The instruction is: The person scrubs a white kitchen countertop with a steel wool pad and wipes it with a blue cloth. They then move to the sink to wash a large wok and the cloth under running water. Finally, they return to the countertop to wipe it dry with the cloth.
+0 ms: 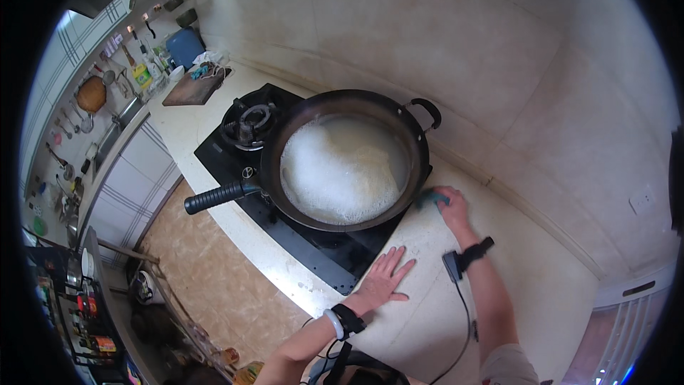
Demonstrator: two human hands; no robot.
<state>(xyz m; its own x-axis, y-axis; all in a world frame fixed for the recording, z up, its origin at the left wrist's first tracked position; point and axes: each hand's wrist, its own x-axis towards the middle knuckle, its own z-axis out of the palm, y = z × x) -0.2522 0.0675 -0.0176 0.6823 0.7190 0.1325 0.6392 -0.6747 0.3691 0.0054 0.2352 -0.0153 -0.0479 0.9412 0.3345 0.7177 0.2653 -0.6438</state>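
Observation:
My right hand [454,207] grips a dark green cloth or scouring pad [430,199] against the white countertop [526,240], close beside the stove's right edge. Fingers spread, my left hand [383,281] rests on the counter near the stove's front right corner and holds nothing. A large black wok [347,95] sits over the right side of the black gas stove [299,254]. Cloudy water with thick white foam [336,168] lies inside it. The wok's long ribbed handle [216,197] points left over the counter's front edge, and a loop handle [430,112] is at the far right.
An uncovered burner [251,124] is left of the wok. Farther left lie a wooden cutting board [195,87], a blue container [184,47] and a yellow bottle [141,76]. A tiled wall [427,27] rises behind the stove. A black cable [464,321] hangs from my right wrist.

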